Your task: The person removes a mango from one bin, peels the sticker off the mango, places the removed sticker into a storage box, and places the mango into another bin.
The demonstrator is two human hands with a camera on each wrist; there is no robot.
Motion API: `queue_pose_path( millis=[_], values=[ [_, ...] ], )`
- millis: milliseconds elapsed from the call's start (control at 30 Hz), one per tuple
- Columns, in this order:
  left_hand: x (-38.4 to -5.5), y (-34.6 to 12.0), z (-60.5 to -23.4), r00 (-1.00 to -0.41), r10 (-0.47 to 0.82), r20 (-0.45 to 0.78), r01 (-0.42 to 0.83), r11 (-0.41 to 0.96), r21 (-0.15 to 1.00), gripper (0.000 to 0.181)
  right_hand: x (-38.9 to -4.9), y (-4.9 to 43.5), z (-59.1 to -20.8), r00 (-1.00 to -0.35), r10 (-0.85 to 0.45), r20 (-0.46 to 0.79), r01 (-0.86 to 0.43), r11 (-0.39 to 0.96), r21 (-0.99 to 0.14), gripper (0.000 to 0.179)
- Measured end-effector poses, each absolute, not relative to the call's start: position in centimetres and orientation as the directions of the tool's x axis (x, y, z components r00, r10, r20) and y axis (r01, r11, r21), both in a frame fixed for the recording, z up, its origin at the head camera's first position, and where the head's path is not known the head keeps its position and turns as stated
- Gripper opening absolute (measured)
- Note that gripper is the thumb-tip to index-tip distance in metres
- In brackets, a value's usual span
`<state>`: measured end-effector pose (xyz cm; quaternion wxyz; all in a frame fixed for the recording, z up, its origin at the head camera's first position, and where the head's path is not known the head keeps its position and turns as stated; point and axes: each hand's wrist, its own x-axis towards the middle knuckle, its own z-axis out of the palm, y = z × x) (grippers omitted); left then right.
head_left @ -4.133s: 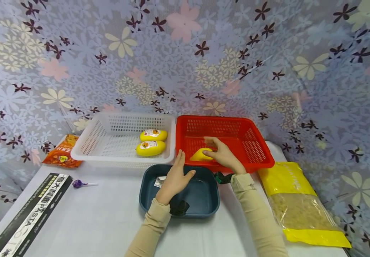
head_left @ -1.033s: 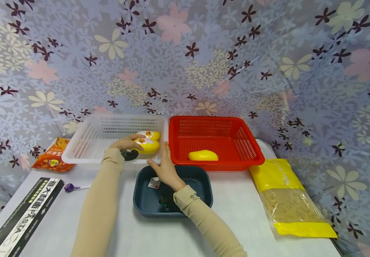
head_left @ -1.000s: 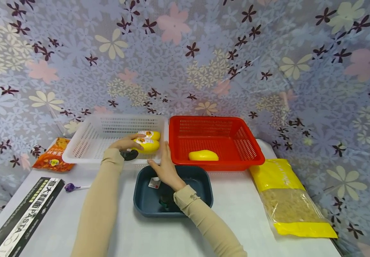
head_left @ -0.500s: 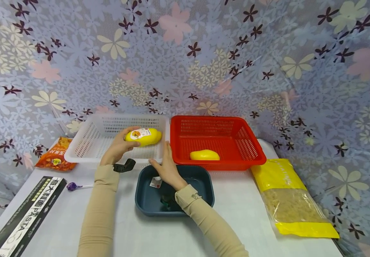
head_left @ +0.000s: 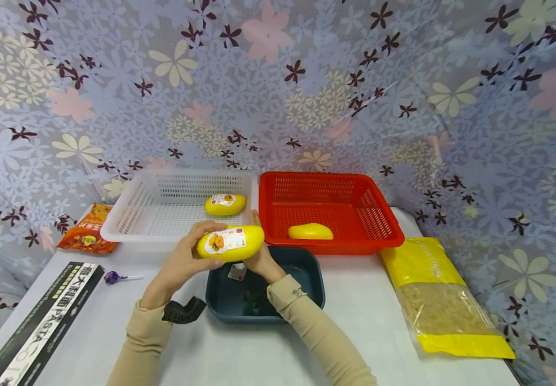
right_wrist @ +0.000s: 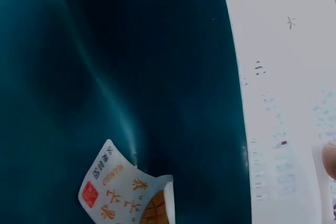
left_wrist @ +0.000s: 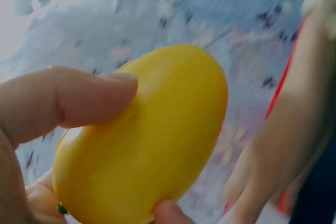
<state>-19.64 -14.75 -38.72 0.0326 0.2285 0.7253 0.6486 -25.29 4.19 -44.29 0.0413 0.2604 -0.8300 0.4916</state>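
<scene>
My left hand grips a yellow mango with a white printed label, raised in front of the white basket. In the left wrist view its thumb and fingers wrap the smooth mango. My right hand is over the dark blue basin, fingers up by the baskets' adjoining rims and partly hidden behind the mango. Another labelled mango lies in the white basket. One mango without a visible label rests in the red basket. A loose mango sticker lies in the basin.
An orange snack bag leans by the white basket's left side. On the left lie a purple lollipop and a long pasta box. Right of the red basket is a yellow-ended clear bag. A floral cloth hangs behind.
Earlier my right hand was at the mango in the red basket; it then moved left to the rims. My left hand has taken the front mango from the white basket and brought it nearer.
</scene>
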Motion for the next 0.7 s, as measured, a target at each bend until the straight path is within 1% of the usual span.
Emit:
queue_pose_path(
  millis=[67, 133, 233, 267, 333, 400, 500, 567, 633, 700],
  values=[
    [-18.4, -14.2, -38.8, -0.869, 0.416, 0.268, 0.319, 0.056, 0.946, 0.062, -25.3, 4.4, -44.1, -0.874, -0.392, 0.287, -0.445, 0.408, -0.797, 0.093],
    [-17.4, -13.6, -39.0, -0.846, 0.452, 0.284, 0.344, 0.055, 0.937, 0.06, -25.5, 4.4, -43.8, -0.901, -0.375, 0.218, -0.375, 0.421, -0.826, 0.098],
    [-15.9, -13.0, -39.3, -0.82, 0.494, 0.289, 0.363, 0.06, 0.93, 0.057, -25.7, 4.4, -43.5, -0.939, -0.338, 0.06, -0.21, 0.427, -0.88, 0.09],
    [-15.5, -12.8, -39.5, -0.812, 0.507, 0.289, 0.367, 0.059, 0.928, 0.056, -25.8, 4.4, -43.4, -0.94, -0.34, 0.037, -0.193, 0.44, -0.877, 0.089],
    [-14.6, -12.4, -39.8, -0.798, 0.531, 0.284, 0.368, 0.057, 0.928, 0.055, -25.7, 4.6, -43.3, -0.933, -0.358, 0.025, -0.193, 0.442, -0.876, 0.087],
    [-13.7, -12.0, -40.2, -0.787, 0.554, 0.27, 0.365, 0.066, 0.929, 0.054, -25.5, 5.0, -43.2, -0.92, -0.389, 0.041, -0.233, 0.46, -0.857, 0.085],
    [-12.2, -11.4, -41.1, -0.76, 0.608, 0.23, 0.332, 0.06, 0.941, 0.053, -25.0, 5.7, -43.0, -0.889, -0.45, 0.08, -0.29, 0.421, -0.859, 0.083],
    [-11.3, -10.9, -42.0, -0.728, 0.659, 0.187, 0.299, 0.059, 0.953, 0.052, -24.5, 6.4, -42.8, -0.875, -0.479, 0.073, -0.292, 0.4, -0.869, 0.082],
    [-10.7, -10.4, -43.1, -0.683, 0.717, 0.142, 0.259, 0.055, 0.964, 0.051, -23.9, 7.4, -42.5, -0.862, -0.504, 0.053, -0.276, 0.379, -0.883, 0.081],
    [-10.3, -10.0, -44.2, -0.646, 0.755, 0.111, 0.248, 0.07, 0.966, 0.05, -23.0, 8.6, -42.3, -0.851, -0.523, 0.037, -0.274, 0.383, -0.882, 0.079]
  ],
)
